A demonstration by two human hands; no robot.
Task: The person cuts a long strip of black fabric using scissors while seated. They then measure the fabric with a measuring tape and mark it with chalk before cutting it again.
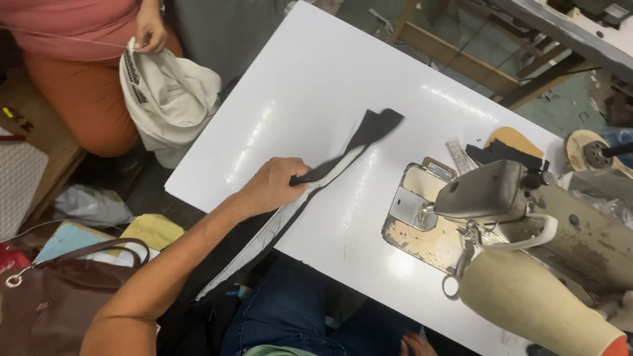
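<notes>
Far left: brown handbag [59, 290] on floor. Upper left: co-worker's hand [151, 29] grips white garment [168, 99] over lap. Centre: left hand [273, 186], fingers curled closed, pinches long black-and-white fabric strip [343, 155] against white table [316, 79]; strip's far end lies on tabletop, near end hangs over front edge toward lap. Bottom centre: right hand [417, 345] only partly visible at frame edge, finger state indeterminate. Right: beige sewing machine [527, 217] on table, well apart from strip.

Overhead glare on white table [310, 86]
</notes>
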